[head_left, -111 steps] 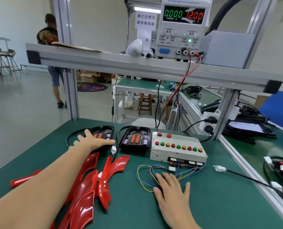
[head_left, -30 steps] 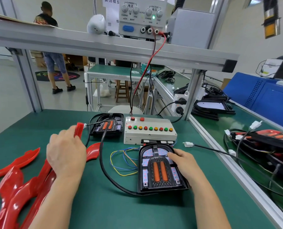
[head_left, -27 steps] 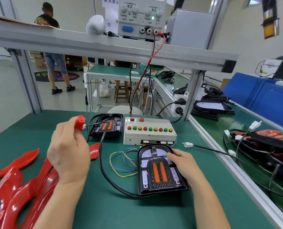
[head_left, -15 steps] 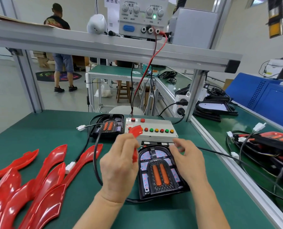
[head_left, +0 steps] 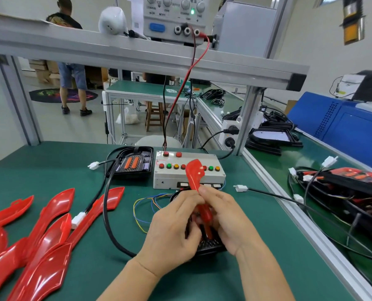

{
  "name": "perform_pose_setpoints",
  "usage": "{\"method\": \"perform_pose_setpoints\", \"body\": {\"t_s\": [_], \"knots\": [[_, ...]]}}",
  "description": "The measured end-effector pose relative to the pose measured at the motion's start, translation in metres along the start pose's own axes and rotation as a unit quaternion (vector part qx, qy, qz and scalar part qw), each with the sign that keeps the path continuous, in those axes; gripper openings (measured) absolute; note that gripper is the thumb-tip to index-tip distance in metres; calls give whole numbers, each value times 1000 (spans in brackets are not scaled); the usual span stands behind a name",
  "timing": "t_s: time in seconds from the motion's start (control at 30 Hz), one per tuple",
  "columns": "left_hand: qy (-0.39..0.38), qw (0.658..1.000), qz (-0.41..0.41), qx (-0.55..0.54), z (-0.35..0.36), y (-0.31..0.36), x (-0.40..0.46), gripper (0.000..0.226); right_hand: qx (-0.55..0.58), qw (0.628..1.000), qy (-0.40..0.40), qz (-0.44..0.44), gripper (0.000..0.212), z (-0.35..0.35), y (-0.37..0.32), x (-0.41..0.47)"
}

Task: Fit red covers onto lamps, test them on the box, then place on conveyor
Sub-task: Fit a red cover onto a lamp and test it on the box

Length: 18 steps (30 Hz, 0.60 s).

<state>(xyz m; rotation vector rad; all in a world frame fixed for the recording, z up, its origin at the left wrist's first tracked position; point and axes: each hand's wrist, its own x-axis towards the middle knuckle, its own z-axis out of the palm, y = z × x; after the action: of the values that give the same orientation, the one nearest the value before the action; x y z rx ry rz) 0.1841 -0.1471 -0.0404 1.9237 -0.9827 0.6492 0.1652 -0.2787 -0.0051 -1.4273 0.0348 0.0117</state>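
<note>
**Inspector:** Starting at the left, what threatens the fit?

**Technician:** The spare red covers (head_left: 35,242) lie heaped at the bench's left edge, one under a white connector (head_left: 77,220). The black cable (head_left: 107,216) loops from there toward the person's left hand (head_left: 172,231); a sweep of that forearm would probably drag it across the pile.

**Inspector:** And the hands themselves?

**Technician:** Both are close together, curled around one red cover (head_left: 199,192), which stands tilted above the black lamp (head_left: 209,246) on the mat. The right hand (head_left: 228,220) pinches the cover's upper stem. The lamp is mostly hidden, so whether the cover has seated cannot be told. Pressed askew, a clip might miss or snap.

**Inspector:** Room to work?

**Technician:** Tight ahead: the cover's tip overlaps the test box (head_left: 189,170) in view, just beyond the hands, with coloured wires (head_left: 146,205) beside them. Open green mat lies toward the person. To the right, a loose white plug (head_left: 240,188) lies near the aluminium rail (head_left: 289,203), and the conveyor (head_left: 311,157) beyond carries tangled finished lamps (head_left: 350,179), so a placing spot looks scarce.
</note>
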Motion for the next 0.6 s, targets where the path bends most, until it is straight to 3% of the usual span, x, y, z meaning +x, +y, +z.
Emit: {"method": "perform_pose_setpoints", "body": {"t_s": [0.1, 0.2, 0.3, 0.37, 0.6], "knots": [[50, 987, -102, -113, -1, 0, 1, 49, 22, 1000, -2, 5, 24, -1, 3, 2], [142, 951, -251, -111, -2, -14, 8, 38, -12, 999, 42, -12, 28, 2, 9, 4], [66, 908, -409, -59, 1, -34, 14, 20, -67, 996, 55, -20, 26, 4, 15, 7], [-6, 881, -469, -62, 7, -44, 13, 18, -75, 995, 68, -22, 23, 4, 16, 8], [-80, 854, -511, -59, 14, -53, 28, 7, -155, 980, 93, -81, 22, 9, 23, 11]]}}
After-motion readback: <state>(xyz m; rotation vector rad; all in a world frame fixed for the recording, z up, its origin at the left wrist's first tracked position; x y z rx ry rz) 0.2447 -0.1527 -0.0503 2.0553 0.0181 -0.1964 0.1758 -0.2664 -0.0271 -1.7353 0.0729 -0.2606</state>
